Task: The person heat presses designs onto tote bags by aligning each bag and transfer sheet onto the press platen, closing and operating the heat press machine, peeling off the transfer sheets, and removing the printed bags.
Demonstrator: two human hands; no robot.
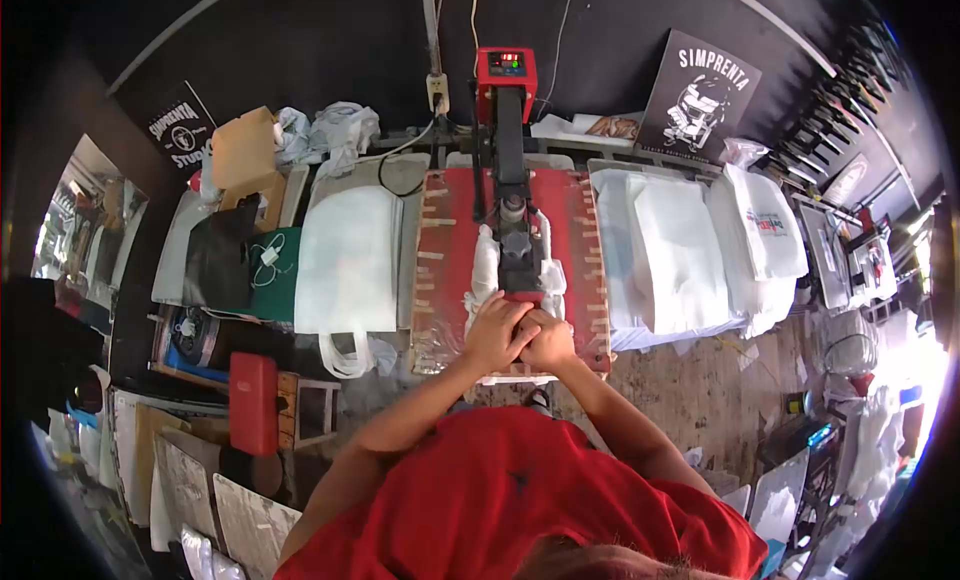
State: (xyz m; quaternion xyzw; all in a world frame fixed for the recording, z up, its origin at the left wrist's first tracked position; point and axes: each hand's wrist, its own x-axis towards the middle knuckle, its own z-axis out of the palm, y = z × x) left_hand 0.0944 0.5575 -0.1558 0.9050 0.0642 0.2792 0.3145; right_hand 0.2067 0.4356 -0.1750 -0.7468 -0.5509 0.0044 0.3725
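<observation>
My left hand and my right hand meet at the front of a heat press, closed over the end of its lever handle. Their fingers overlap, and most of the grip is hidden beneath them. The heat press has a wide red top plate with tape along its edges and a dark central arm. Its red control box shows lit digits at the back. White wrapping covers bars on both sides of the arm. What lies under the plate cannot be seen.
Left of the press lies a white tote bag, its handles hanging over the edge. More white bags are stacked on the right, one printed. A cardboard box and white cable sit farther left. A red case stands below.
</observation>
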